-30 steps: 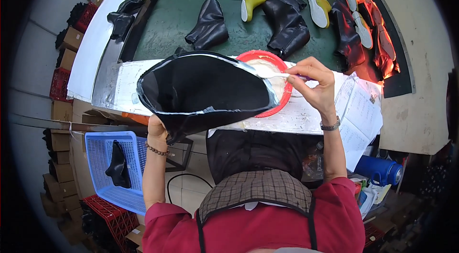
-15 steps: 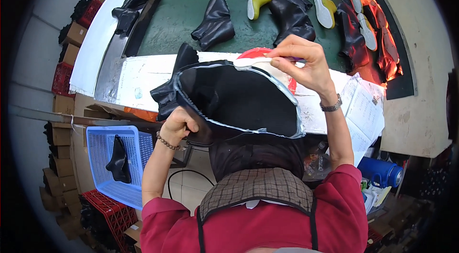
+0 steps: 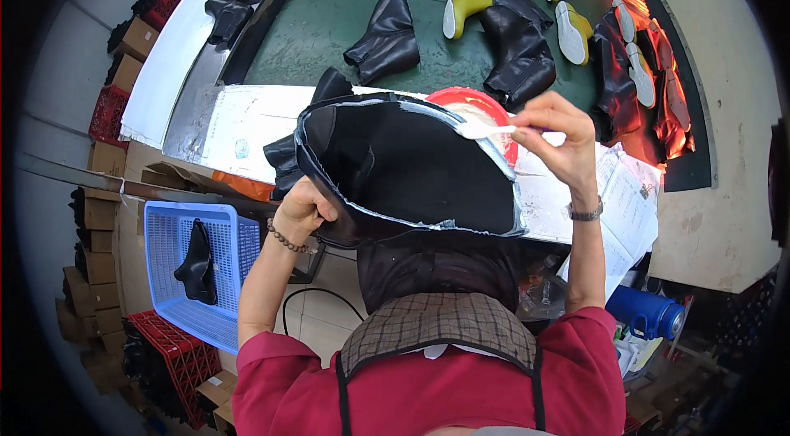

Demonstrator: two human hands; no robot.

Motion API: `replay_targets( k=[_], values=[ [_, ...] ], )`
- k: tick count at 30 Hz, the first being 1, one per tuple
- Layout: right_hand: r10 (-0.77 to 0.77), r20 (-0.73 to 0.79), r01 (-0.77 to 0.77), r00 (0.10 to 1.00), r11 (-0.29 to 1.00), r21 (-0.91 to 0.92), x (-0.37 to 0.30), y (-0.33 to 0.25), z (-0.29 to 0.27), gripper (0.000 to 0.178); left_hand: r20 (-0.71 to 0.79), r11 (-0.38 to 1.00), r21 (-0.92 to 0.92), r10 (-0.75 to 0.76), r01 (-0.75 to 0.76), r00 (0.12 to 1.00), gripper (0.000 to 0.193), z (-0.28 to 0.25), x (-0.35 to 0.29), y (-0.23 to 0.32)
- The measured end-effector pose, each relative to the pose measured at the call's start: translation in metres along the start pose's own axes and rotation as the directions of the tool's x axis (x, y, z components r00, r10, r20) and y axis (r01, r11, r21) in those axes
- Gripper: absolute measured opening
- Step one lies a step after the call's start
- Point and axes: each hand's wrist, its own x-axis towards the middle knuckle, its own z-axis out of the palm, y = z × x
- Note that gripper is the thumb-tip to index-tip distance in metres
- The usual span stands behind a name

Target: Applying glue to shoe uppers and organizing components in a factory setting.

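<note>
Clutching a black boot [image 3: 411,164] in a closed grip, the left hand [image 3: 304,211] holds its opening upward over the near counter [image 3: 251,119]; the right hand [image 3: 559,138] pinches a small white tool [image 3: 485,130] at the far rim — overloaded, it could drip inside — before a red bowl [image 3: 497,106].

No text can be read. The papers [image 3: 619,201] at the right end of the desk [image 3: 255,111] bear rows of faint marks like writing, too small and blurred to make out. A carton [image 3: 138,39] at the upper left seems to carry a small dark mark, equally unreadable.
</note>
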Motion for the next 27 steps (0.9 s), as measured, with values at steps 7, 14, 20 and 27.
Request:
replay_targets(
  k=[7, 14, 20, 27],
  values=[
    [0.007, 0.037, -0.007, 0.999, 1.0, -0.01, -0.009, 0.003, -0.008, 0.015, 0.392, 0.963, 0.226, -0.225, 0.143, 0.892, 0.022, -0.007, 0.007, 0.008],
    [-0.115, 0.183, 0.114, 0.976, 0.993, 0.012, 0.036, -0.02, 0.004, 0.014, 0.382, 0.863, 0.429, -0.442, 0.268, 0.811, 0.053, 0.012, 0.005, 0.0],
    [-0.298, 0.298, 0.322, 0.907, 0.946, -0.035, 0.068, -0.019, 0.025, 0.015, 0.253, 0.747, 0.378, -0.651, 0.547, 0.715, 0.019, 0.044, 0.007, -0.01],
    [-0.263, 0.166, 0.263, 0.951, 0.965, 0.021, 0.048, -0.003, 0.012, 0.017, 0.387, 0.892, 0.378, -0.395, 0.248, 0.833, 0.032, 0.015, 0.002, -0.005]
  ],
)
